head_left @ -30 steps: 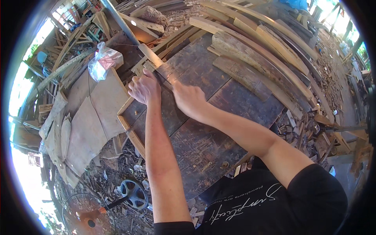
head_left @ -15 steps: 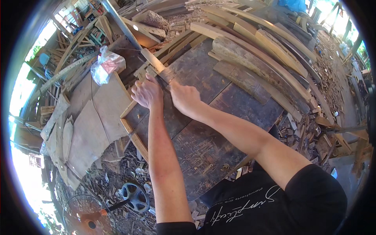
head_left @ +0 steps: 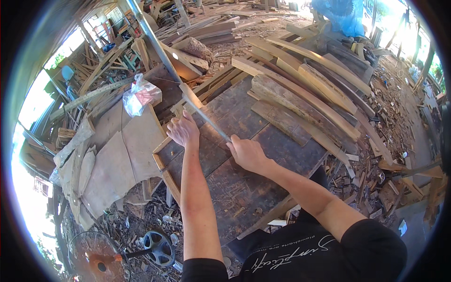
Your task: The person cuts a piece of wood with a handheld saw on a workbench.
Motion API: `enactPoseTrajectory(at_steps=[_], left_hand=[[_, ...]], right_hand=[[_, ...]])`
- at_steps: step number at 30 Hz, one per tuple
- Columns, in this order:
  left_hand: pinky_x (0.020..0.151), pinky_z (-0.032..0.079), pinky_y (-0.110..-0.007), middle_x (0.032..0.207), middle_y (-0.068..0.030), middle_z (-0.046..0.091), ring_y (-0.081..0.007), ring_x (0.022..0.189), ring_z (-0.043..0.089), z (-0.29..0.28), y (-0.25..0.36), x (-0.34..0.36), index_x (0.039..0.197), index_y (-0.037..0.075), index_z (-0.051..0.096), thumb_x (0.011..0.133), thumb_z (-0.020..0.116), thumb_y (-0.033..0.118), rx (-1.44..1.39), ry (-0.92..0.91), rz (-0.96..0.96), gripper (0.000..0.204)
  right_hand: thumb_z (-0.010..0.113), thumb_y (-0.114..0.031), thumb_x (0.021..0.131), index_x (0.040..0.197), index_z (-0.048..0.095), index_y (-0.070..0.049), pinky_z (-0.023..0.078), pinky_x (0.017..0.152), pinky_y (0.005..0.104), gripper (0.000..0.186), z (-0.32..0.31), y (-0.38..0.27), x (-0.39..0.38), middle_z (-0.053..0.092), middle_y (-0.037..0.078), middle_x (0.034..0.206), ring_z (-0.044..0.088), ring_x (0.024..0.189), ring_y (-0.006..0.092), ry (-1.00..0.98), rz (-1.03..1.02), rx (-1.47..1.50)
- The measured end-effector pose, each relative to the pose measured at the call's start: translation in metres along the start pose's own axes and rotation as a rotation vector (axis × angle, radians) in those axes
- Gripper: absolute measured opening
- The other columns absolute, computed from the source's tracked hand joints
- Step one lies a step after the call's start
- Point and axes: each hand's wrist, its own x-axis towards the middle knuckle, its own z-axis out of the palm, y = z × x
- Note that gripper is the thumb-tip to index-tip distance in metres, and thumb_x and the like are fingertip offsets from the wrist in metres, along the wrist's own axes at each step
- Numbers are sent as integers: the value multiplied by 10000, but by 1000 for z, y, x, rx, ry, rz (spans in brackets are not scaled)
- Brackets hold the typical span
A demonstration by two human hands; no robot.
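Observation:
My right hand (head_left: 249, 152) is wrapped round the near end of a long, thin grey blade-like tool (head_left: 209, 119). The tool slants away to the far left over the dark workbench (head_left: 221, 188); whether it is a saw or a file is unclear. Its far part lies along a pale wooden piece (head_left: 192, 94) at the bench's far edge. To the left, my left hand (head_left: 184, 130) has its fingers curled, pressing on a small wooden piece (head_left: 179, 109) by the bench edge. What lies under those fingers is mostly hidden.
Several long boards (head_left: 305, 101) lie across the bench's right side. A metal pole (head_left: 155, 40) rises beyond it. A clear plastic bag (head_left: 141, 95) rests at left above a thin sheet (head_left: 108, 164). Below left stands a fan (head_left: 101, 265) near a black wheel (head_left: 159, 248).
My right hand has drawn back toward me and to the right, exposing more of the grey tool. My left hand stays at the bench edge. The whole view has shifted slightly.

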Motion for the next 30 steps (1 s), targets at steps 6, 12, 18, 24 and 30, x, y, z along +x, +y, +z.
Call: enactPoseTrajectory(at_steps=[6, 12, 18, 24, 30], left_hand=[[842, 426, -491, 1126, -130, 617, -338, 999, 573, -8, -9, -27, 1081, 153, 688, 957, 428, 526, 3, 27, 146, 471], [860, 379, -523, 1128, -128, 608, -347, 1070, 560, -33, -4, -73, 1163, 174, 655, 880, 498, 634, -35, 44, 192, 563], [847, 373, -533, 1104, -95, 622, -337, 1058, 573, -74, 16, -130, 1077, 155, 652, 883, 526, 596, -68, -135, 194, 498], [831, 389, -464, 1044, -126, 608, -320, 1017, 580, -130, 12, -170, 1015, 88, 628, 895, 568, 501, -103, -354, 422, 434], [809, 391, -423, 982, -75, 595, -282, 946, 573, -134, 10, -178, 943, 99, 619, 868, 652, 379, -222, -2, 568, 291]], right_hand=[[402, -275, 1030, 883, 463, -34, 424, 446, 358, 289, -18, 16, -14, 493, 81, 543, 527, 439, 201, 241, 56, 658], [418, -293, 1030, 861, 493, -48, 421, 400, 292, 307, -23, 25, -15, 468, 9, 561, 494, 406, 121, 205, 293, 1143], [416, -311, 1028, 856, 494, -34, 442, 409, 319, 335, -23, 33, -13, 492, 42, 551, 524, 410, 152, 306, 215, 1082], [413, -327, 1027, 862, 501, -23, 463, 455, 370, 357, -26, 38, -21, 531, 93, 559, 605, 495, 200, 322, 255, 1117], [434, -317, 1026, 860, 493, -6, 419, 520, 392, 357, -27, 37, -34, 503, 170, 623, 528, 538, 329, 508, 113, 772]])
